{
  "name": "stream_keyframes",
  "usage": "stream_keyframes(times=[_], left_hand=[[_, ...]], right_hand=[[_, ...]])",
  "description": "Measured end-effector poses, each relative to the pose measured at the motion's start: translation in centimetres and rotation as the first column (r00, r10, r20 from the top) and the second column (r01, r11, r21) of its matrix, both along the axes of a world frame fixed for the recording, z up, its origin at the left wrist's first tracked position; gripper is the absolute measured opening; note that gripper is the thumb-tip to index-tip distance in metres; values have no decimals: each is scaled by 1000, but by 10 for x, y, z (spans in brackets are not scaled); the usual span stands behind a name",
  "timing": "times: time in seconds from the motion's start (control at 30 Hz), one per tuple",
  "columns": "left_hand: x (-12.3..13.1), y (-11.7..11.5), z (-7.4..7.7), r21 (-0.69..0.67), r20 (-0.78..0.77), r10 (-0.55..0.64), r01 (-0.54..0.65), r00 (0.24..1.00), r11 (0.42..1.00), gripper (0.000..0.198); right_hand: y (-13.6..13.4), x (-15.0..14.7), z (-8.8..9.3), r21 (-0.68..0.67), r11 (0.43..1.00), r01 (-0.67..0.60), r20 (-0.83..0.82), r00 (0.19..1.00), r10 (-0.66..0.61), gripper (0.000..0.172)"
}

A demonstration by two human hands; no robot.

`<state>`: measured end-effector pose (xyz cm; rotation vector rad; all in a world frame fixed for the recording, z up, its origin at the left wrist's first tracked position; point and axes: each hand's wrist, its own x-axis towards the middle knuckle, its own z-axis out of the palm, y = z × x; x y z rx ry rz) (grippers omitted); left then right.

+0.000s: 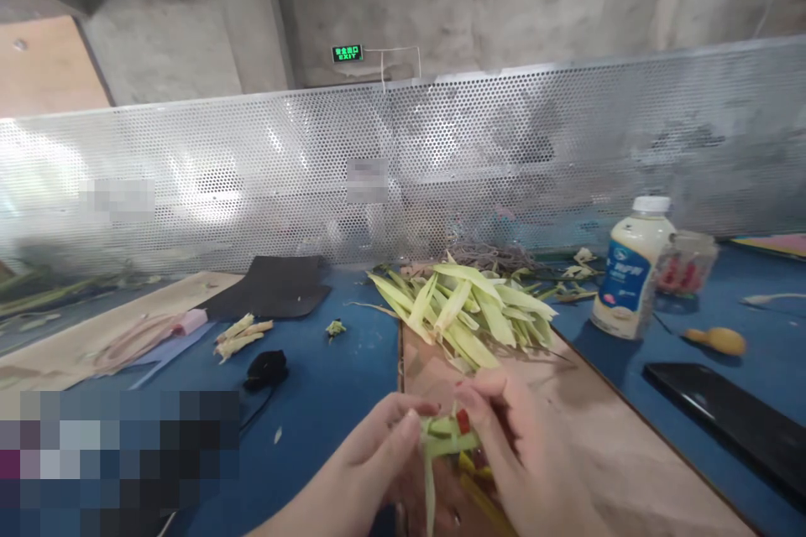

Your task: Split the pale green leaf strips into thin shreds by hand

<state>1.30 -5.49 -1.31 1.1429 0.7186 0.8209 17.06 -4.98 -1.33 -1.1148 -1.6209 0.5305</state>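
Note:
Both hands work on a small bundle of pale green husk strips (448,443) at the bottom centre. My left hand (371,453) pinches its left end, where one narrow strip hangs down. At the right end, my right hand (520,440) closes thumb and fingers on the bundle. A small red piece (463,421) shows close to the right thumb. Something yellow (478,495), partly hidden, lies below the right hand. Just beyond the hands, a pile of light green leaves that look like corn husks (469,306) rests on a brown board (630,436).
On the right are a white-capped bottle (633,268), a clear cup (686,264), a yellow bulb-shaped object (718,341) and a black phone (730,419). Leftward lie husk scraps (243,337), a black item with a cord (265,369) and black sheet (270,285). A perforated metal partition (283,176) stands behind.

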Motion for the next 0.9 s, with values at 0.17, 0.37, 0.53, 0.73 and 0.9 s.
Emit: stream_keyframes(times=[0.17, 0.37, 0.53, 0.73, 0.9], left_hand=[[6, 2, -1, -60, 1, 136, -136, 991, 989, 36], [9, -3, 3, 106, -208, 396, -381, 894, 918, 36], [7, -8, 11, 200, -279, 495, -454, 823, 868, 35], [5, -10, 16, 273, -312, 576, -509, 756, 816, 40], [3, -12, 22, 354, -284, 657, -561, 698, 748, 36]], right_hand=[[-1, -1, -5, 119, 989, -89, 181, 981, 66, 26], [-8, -5, -1, 201, 973, -116, 367, 930, 35, 22], [-10, -7, 0, 211, 970, -118, 365, 931, 34, 26], [-11, -6, 1, 148, 988, -36, 245, 970, -1, 29], [-14, -6, 7, 127, 992, -1, 143, 990, -17, 32]])
